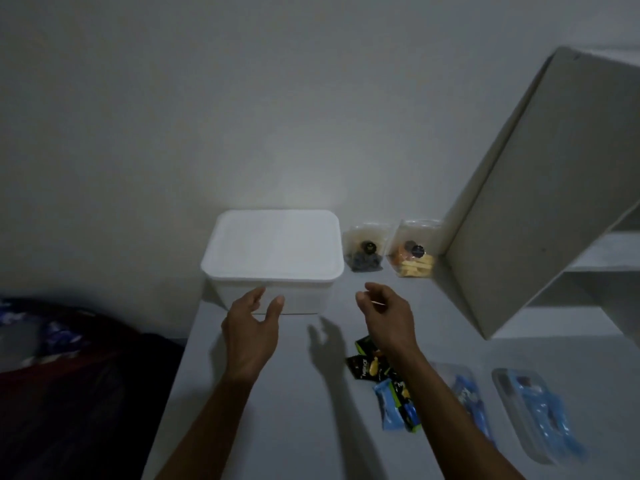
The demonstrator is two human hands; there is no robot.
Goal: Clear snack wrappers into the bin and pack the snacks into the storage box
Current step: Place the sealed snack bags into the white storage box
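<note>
Bench [277, 393]: pale grey surface, set against a plain wall, dimly lit. Shelf unit [540, 188]: white, standing on the bench at the right, its side panel facing the camera, open shelves behind. Storage box [273, 258]: white plastic, rectangular, lid on, at the back of the bench near the wall, left of centre. Bedding [52, 341]: dark patterned fabric, lower left, beside the bench edge. Clear tray [533, 410]: lies flat at the near right of the bench, blue-wrapped snacks inside. Blue packet [472, 403]: lies between the tray and the right forearm, partly hidden by the arm. Left hand [251, 334]: raised just in front of the box's near wall, fingers spread and relaxed, grip released, holding nothing; contact with the box cannot be told. Right hand [388, 313]: held over the bench to the right of the box, fingers loosely curled, grip released, nothing in it that can be made out. Two clear bags, upright at the back, between box and shelf unit: one with dark pieces [365, 247], one with orange and yellow pieces [414, 249]. Black sachets [367, 365] and a small blue-and-green wrapper [398, 407]: clustered near the right forearm.
</note>
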